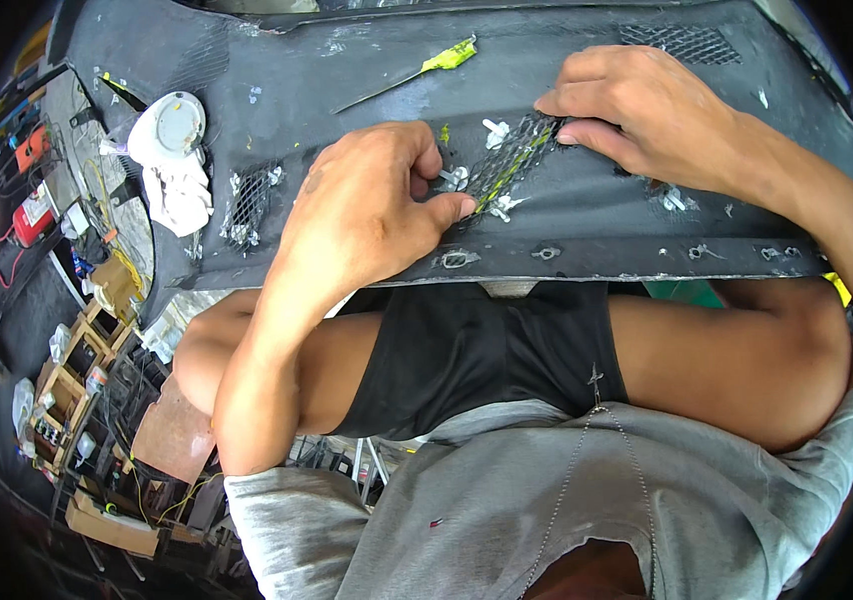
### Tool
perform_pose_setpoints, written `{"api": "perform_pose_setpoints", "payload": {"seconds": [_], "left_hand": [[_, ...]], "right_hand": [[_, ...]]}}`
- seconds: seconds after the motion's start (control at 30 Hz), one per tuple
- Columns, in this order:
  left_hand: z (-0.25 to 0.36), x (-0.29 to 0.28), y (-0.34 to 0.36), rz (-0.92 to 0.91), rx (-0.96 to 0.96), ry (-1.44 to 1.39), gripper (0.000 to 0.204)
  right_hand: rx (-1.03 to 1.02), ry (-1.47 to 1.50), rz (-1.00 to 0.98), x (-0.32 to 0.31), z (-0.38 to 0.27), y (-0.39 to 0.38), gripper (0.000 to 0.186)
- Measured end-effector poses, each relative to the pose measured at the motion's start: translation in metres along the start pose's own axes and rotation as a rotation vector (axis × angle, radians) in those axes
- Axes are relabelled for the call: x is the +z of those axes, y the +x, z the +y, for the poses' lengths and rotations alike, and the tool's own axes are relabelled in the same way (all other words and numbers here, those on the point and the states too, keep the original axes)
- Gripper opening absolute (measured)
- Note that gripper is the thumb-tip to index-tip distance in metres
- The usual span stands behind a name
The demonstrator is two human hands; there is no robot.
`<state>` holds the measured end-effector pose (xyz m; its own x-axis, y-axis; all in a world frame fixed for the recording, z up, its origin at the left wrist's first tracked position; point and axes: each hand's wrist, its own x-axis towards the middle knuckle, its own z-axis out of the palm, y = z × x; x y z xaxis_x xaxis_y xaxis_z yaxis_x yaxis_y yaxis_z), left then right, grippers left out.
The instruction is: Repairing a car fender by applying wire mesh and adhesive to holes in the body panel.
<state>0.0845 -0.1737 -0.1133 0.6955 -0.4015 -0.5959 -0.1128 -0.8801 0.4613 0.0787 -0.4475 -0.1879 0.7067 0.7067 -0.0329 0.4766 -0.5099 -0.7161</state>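
A large dark grey moulded panel (pixel 347 40) lies across my lap. On it rests a narrow strip of black wire mesh (pixel 519 162) with a yellow-green streak, set at a slant. My left hand (pixel 362 205) pinches the lower left end between thumb and fingers. At the upper right end, my right hand (pixel 637 105) grips the mesh between thumb and fingertips. White plastic fasteners (pixel 496 134) stand beside the strip, near my left fingers. Beyond my hands lies a thin pointed metal tool (pixel 405 78) with a ragged yellow-green handle.
A smaller mesh patch (pixel 246 208) sits on the panel left of my left hand, and another mesh patch (pixel 682 42) at the far right. A white cloth (pixel 179 195) lies near a round grey lid (pixel 182 122). Wooden crates (pixel 72 385) and clutter fill the floor at left.
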Motion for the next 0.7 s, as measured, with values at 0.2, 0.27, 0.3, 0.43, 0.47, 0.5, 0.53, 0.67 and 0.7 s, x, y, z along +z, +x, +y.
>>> {"api": "perform_pose_setpoints", "payload": {"seconds": [0.2,0.27,0.3,0.43,0.47,0.5,0.53,0.67,0.7], "left_hand": [[0.0043,0.0050,0.0029,-0.045,-0.140,-0.052,0.037],[0.0032,0.0053,0.0038,-0.055,-0.156,-0.079,0.036],[0.0015,0.0056,0.0045,-0.062,-0.155,-0.095,0.036],[0.0000,0.0040,0.0069,-0.092,-0.179,-0.161,0.036],[-0.0012,0.0039,0.0075,-0.093,-0.172,-0.165,0.036],[-0.0024,0.0041,0.0064,-0.095,-0.159,-0.157,0.037],[-0.0036,0.0040,0.0060,-0.096,-0.146,-0.149,0.037],[-0.0028,0.0002,0.0075,-0.140,-0.147,-0.125,0.037],[-0.0027,-0.0006,0.0075,-0.141,-0.146,-0.132,0.037]], "right_hand": [[0.017,-0.002,0.008,-0.0008,-0.0057,-0.0028,0.027],[0.033,-0.001,-0.003,-0.0008,-0.0063,-0.0015,0.025],[0.056,-0.003,-0.015,-0.0020,-0.0070,-0.0014,0.023],[0.084,-0.020,-0.028,-0.0047,-0.0074,-0.0018,0.024],[0.087,0.005,-0.031,-0.0051,-0.0067,-0.0017,0.024],[0.089,0.031,-0.035,-0.0051,-0.0064,-0.0024,0.025],[0.092,0.026,-0.039,-0.0035,-0.0048,-0.0028,0.025],[0.104,0.073,-0.043,-0.0051,-0.0031,-0.0005,0.024],[0.133,0.114,-0.076,-0.0066,-0.0042,0.0024,0.023]]}}
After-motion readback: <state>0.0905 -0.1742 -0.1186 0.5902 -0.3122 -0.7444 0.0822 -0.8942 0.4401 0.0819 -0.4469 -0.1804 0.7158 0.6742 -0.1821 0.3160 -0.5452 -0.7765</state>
